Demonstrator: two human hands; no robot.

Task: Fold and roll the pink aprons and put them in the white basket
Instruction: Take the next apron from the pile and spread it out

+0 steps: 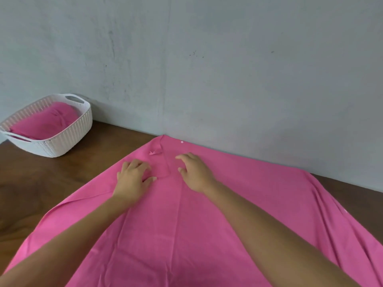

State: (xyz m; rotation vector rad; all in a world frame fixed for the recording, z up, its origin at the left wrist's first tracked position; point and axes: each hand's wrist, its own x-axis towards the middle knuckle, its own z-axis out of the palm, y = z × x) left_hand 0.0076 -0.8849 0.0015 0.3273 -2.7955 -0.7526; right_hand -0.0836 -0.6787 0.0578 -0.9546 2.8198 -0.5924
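No text, label, brand, number or sign can be read anywhere in the view. The pink apron spread on the desk, the white basket and the grey wall show only plain surfaces. The small white dots on the apron's cloth are too small to tell whether they carry any mark.

Left hand, right hand — outstretched, palms down
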